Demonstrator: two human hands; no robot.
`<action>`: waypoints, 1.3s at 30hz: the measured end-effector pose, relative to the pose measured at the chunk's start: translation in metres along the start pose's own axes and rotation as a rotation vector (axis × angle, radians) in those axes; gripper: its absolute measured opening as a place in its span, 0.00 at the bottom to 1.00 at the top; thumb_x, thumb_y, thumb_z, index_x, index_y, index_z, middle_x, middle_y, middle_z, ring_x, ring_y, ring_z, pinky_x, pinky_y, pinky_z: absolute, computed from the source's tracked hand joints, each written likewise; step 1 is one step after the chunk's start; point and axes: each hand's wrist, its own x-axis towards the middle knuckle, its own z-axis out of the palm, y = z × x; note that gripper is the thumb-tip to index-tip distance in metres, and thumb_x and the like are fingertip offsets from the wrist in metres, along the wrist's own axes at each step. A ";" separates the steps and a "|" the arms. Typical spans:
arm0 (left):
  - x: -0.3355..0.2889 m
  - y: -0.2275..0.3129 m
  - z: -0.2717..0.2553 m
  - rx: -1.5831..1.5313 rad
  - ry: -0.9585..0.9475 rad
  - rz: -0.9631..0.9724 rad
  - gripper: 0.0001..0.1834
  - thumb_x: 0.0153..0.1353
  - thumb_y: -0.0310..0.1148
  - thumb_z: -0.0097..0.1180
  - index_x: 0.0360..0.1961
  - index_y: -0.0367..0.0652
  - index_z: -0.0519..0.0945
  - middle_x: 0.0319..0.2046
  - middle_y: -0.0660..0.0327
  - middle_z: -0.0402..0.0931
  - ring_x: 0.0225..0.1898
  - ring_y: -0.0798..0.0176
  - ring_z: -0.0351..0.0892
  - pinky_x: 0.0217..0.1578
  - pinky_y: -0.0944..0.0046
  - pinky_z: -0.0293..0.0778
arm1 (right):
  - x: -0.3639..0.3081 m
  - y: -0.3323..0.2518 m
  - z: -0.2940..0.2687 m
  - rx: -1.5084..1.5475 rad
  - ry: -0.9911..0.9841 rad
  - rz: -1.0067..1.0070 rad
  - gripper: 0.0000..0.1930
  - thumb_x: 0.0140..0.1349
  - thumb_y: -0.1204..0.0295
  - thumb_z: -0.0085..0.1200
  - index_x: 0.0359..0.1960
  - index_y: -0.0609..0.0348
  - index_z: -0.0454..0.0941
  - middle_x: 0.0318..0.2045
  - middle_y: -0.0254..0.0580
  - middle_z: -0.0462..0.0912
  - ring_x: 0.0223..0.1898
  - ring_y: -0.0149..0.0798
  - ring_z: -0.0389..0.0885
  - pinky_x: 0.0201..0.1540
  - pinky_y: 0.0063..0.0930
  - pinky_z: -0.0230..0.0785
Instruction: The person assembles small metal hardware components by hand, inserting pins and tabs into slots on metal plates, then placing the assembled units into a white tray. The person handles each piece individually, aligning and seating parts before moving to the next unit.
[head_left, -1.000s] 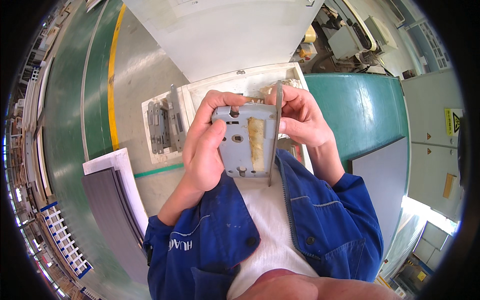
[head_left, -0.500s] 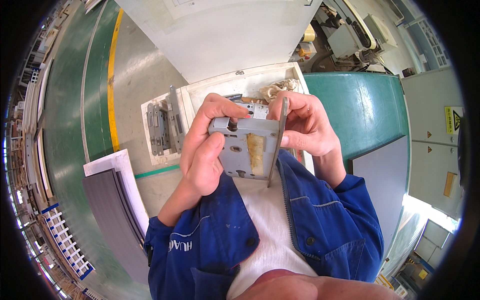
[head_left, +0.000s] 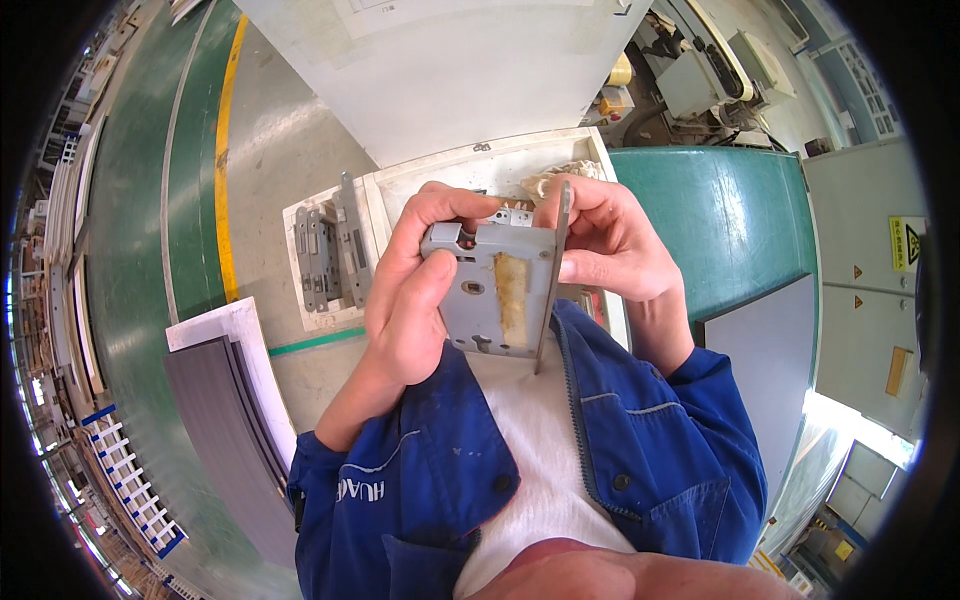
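Note:
Held up before my chest is a grey metal mortise lock (head_left: 475, 300), with a strip of yellowed tape on its broad side. Its long faceplate (head_left: 554, 280) stands on the right, seen nearly edge-on. My left hand (head_left: 410, 285) is closed around the left end of the case, thumb on the near side and fingers over the top. My right hand (head_left: 622, 245) is bent at the faceplate, its thumb against the plate's outer side; some of its fingertips are hidden behind the plate.
Behind the hands stands a white open box (head_left: 470, 160) with a crumpled cloth (head_left: 560, 180). More metal lock parts (head_left: 325, 255) lie in a smaller tray to the left. Dark panels (head_left: 225, 410) are stacked at lower left, and a grey panel (head_left: 760, 360) rests on the green table (head_left: 710, 210).
The lock has tilted slightly, showing a little more of its top edge. My left fingers have shifted a bit along it; the right hand stays at the faceplate.

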 end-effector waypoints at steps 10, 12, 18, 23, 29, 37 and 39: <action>-0.003 -0.001 -0.004 0.058 0.044 -0.048 0.22 0.67 0.32 0.49 0.60 0.32 0.69 0.49 0.58 0.71 0.52 0.68 0.67 0.57 0.66 0.62 | 0.002 -0.005 0.010 -0.073 0.114 0.049 0.08 0.64 0.78 0.63 0.37 0.60 0.74 0.32 0.28 0.78 0.34 0.21 0.76 0.38 0.18 0.69; -0.003 -0.005 -0.006 0.090 0.059 -0.033 0.22 0.68 0.32 0.49 0.60 0.32 0.69 0.49 0.58 0.71 0.52 0.67 0.67 0.57 0.66 0.62 | 0.003 -0.006 0.011 -0.043 0.121 0.043 0.07 0.65 0.79 0.63 0.37 0.60 0.74 0.33 0.28 0.78 0.35 0.21 0.76 0.39 0.18 0.69; -0.002 -0.018 -0.012 0.122 0.132 0.017 0.24 0.68 0.36 0.47 0.61 0.32 0.68 0.48 0.57 0.71 0.51 0.67 0.68 0.57 0.65 0.62 | 0.007 -0.003 0.012 -0.004 0.190 0.098 0.10 0.61 0.74 0.67 0.36 0.59 0.75 0.28 0.27 0.78 0.31 0.21 0.75 0.36 0.17 0.68; 0.002 -0.022 -0.016 -0.014 0.143 -0.035 0.25 0.68 0.37 0.47 0.61 0.32 0.67 0.48 0.57 0.72 0.50 0.67 0.71 0.54 0.66 0.67 | 0.011 0.006 0.001 -0.011 0.117 0.091 0.08 0.65 0.76 0.63 0.42 0.62 0.77 0.34 0.33 0.84 0.36 0.24 0.82 0.43 0.20 0.73; 0.004 -0.024 -0.013 -0.070 0.173 -0.073 0.24 0.69 0.37 0.46 0.61 0.33 0.67 0.48 0.56 0.73 0.49 0.66 0.74 0.52 0.66 0.70 | 0.012 0.015 -0.007 0.105 0.096 0.083 0.11 0.64 0.78 0.61 0.48 0.63 0.78 0.36 0.31 0.85 0.37 0.21 0.81 0.42 0.16 0.73; 0.005 -0.026 -0.014 -0.083 0.140 -0.047 0.24 0.69 0.37 0.46 0.61 0.32 0.65 0.48 0.54 0.74 0.50 0.64 0.75 0.52 0.64 0.72 | 0.013 0.014 -0.008 0.014 0.122 0.116 0.11 0.61 0.79 0.64 0.44 0.66 0.81 0.34 0.35 0.87 0.32 0.21 0.83 0.34 0.14 0.73; 0.006 -0.026 -0.014 -0.080 0.117 -0.051 0.23 0.70 0.37 0.46 0.60 0.33 0.65 0.49 0.53 0.74 0.50 0.63 0.76 0.52 0.63 0.73 | 0.014 0.012 -0.007 0.034 0.125 0.121 0.10 0.60 0.79 0.64 0.43 0.67 0.81 0.33 0.36 0.87 0.31 0.21 0.83 0.33 0.14 0.73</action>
